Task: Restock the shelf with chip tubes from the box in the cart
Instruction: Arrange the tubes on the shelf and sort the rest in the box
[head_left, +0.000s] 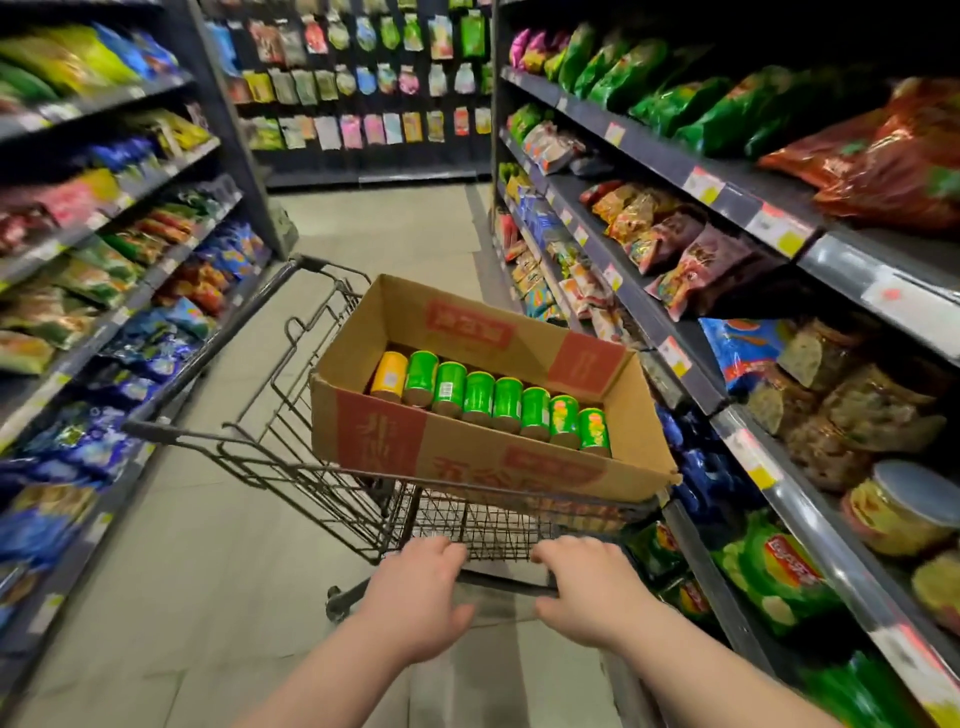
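An open cardboard box (524, 462) with red print rests across the top of a dark wire cart (270, 415) in the aisle. Inside it lie several green chip tubes (506, 402) in a row, with one yellow tube (388, 374) at the left end. My left hand (415, 587) and my right hand (592, 587) both grip the cart handle (504, 579) at the near end, fingers curled over the bar. The shelf (748, 452) on the right stands close beside the box.
Shelves of snack bags line both sides of the aisle. The right shelf carries chip bags and lidded tubs (904, 504) on its lower levels. A wall of hanging packets (363, 88) closes the far end. Pale floor (395, 234) stretches ahead of the cart.
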